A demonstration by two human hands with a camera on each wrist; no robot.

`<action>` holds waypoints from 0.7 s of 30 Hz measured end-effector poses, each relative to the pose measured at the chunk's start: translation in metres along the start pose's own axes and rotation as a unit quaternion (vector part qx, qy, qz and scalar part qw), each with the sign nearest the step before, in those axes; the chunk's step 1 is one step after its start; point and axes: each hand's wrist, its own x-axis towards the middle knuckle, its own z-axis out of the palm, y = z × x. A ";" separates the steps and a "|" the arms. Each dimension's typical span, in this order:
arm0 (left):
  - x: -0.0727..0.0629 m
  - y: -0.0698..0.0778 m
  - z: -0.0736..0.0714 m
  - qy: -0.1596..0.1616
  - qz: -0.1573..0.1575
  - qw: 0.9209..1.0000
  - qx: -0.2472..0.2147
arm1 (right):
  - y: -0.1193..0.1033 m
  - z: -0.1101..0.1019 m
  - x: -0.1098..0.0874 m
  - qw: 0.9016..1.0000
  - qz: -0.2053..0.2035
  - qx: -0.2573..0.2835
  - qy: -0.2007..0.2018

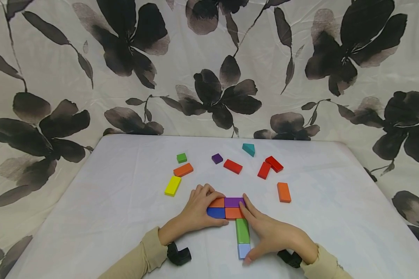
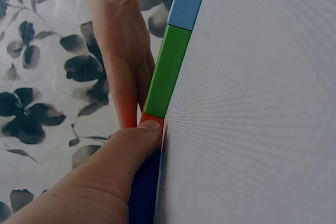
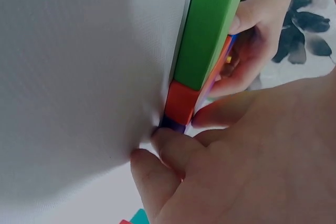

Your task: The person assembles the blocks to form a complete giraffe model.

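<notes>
Flat on the table, two rows of blocks stand together: an orange block [image 1: 217, 202] and a purple block [image 1: 234, 202] behind, a blue block [image 1: 215, 212] and another orange block [image 1: 234, 213] in front. From the front orange block a green block [image 1: 242, 231] and a light blue block [image 1: 244, 251] run toward me. My left hand [image 1: 201, 207] grips the rows from the left, thumb along the front side, fingers behind. On the right, my right hand [image 1: 270, 232] lays its nearly straight fingers against the purple and orange ends, its thumb at the light blue block's near end.
Behind the left hand lie a small green block [image 1: 182, 158], an orange block [image 1: 183, 169] and a yellow block [image 1: 172, 186]. Farther right are a purple block [image 1: 217, 158], several red blocks [image 1: 232, 166], a teal triangular block [image 1: 249, 149] and an orange block [image 1: 284, 192].
</notes>
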 end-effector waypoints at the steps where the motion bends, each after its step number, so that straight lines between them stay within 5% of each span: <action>1: 0.000 0.000 0.000 0.001 0.000 1.000 0.002 | 0.000 0.000 0.000 1.000 0.001 0.000 0.002; 16: -0.001 0.001 -0.002 0.001 0.005 1.000 0.000 | -0.004 0.002 0.002 1.000 0.010 0.002 0.012; 21: -0.002 0.000 -0.007 -0.017 -0.007 0.999 -0.035 | -0.003 0.002 0.002 1.000 0.011 0.001 0.011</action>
